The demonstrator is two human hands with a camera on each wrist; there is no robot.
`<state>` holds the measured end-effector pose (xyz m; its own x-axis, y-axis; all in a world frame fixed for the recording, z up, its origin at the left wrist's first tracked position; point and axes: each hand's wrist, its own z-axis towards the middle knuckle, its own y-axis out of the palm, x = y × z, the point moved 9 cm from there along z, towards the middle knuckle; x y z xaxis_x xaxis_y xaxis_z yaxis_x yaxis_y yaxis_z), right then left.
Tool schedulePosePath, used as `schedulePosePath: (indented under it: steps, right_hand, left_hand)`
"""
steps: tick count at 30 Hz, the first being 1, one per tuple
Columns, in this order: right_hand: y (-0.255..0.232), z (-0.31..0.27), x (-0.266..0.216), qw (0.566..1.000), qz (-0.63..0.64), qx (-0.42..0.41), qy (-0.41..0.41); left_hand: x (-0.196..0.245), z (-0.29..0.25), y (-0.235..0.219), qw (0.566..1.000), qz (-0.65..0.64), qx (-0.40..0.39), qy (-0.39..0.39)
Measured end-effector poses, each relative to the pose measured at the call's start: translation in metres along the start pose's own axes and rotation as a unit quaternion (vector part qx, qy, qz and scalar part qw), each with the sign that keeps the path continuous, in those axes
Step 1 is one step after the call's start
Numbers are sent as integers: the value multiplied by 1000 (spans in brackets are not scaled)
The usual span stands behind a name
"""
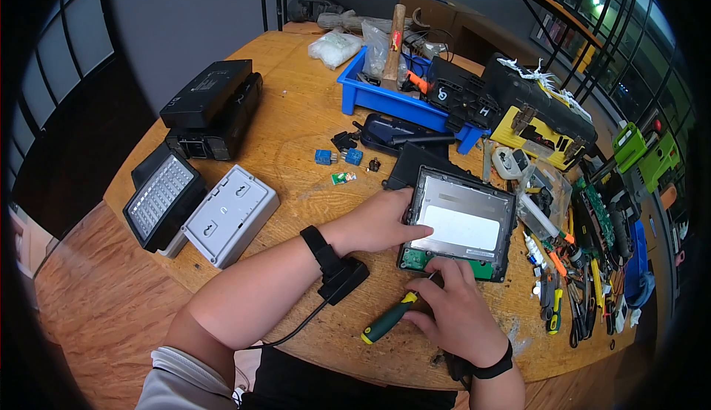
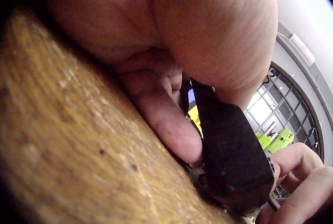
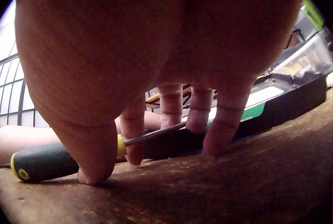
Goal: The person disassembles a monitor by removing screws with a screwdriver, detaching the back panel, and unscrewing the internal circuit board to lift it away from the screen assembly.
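A black-framed device [image 1: 458, 225] lies on the table, showing a silver metal plate and a green circuit board [image 1: 481, 270]. My left hand [image 1: 376, 221] grips its left side, thumb over the plate; in the left wrist view the fingers [image 2: 171, 125] are beside its black edge [image 2: 234, 161]. At the front edge, my right hand [image 1: 463, 314] has thumb and index finger about a green and yellow screwdriver [image 1: 389, 320]. In the right wrist view its handle [image 3: 44, 161] passes behind the thumb, its shaft [image 3: 156, 133] runs toward the device, and the tip is hidden.
Blue relays [image 1: 324, 157] and a small board [image 1: 344, 178] lie left of the device. Farther left are a white box [image 1: 231, 216], an LED panel [image 1: 159, 199] and black cases [image 1: 209, 95]. A blue tray [image 1: 392, 103] stands behind; tools [image 1: 585, 291] crowd the right side.
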<state>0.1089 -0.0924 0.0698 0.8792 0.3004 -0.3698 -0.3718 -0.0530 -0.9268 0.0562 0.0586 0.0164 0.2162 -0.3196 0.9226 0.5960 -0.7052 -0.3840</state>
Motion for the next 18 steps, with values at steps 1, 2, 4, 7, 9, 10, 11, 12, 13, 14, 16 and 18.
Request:
schedulePosePath:
  steps: [1, 2, 4, 7, 9, 10, 11, 12, 13, 14, 16, 18]
  right_hand:
    - [0, 0, 0, 1000, -1, -1, 1]
    - [0, 0, 0, 1000, -1, -1, 1]
    - [0, 0, 0, 1000, -1, -2, 1]
    - [1, 0, 1, 1000, -1, -1, -2]
    - [0, 0, 0, 1000, -1, 0, -3]
    - [0, 0, 0, 1000, -1, 2, -5]
    - [0, 0, 0, 1000, -1, 2, -5]
    - [1, 0, 1, 1000, 0, 3, -5]
    - [1, 0, 1, 1000, 0, 4, -6]
    - [1, 0, 1, 1000, 0, 4, -6]
    - [1, 0, 0, 1000, -2, 5, -7]
    - [1, 0, 0, 1000, -1, 4, -6]
  left_hand:
    - [1, 0, 0, 1000, 4, 2, 5]
    - [2, 0, 0, 1000, 4, 2, 5]
    - [2, -2, 2, 999, -46, -16, -18]
    - [1, -1, 2, 999, -41, -12, -7]
    - [2, -2, 2, 999, -39, -14, -14]
    - [2, -2, 2, 999, -38, -15, -20]
    - [0, -2, 2, 999, -38, -15, -20]
    - [-1, -1, 2, 999, -29, -10, -11]
    - [-1, 0, 1, 1000, -19, -4, -2]
    - [-1, 0, 1, 1000, -19, -4, -3]
    - [1, -1, 0, 1000, -8, -4, -6]
    - [-1, 0, 1, 1000, -6, -2, -3]
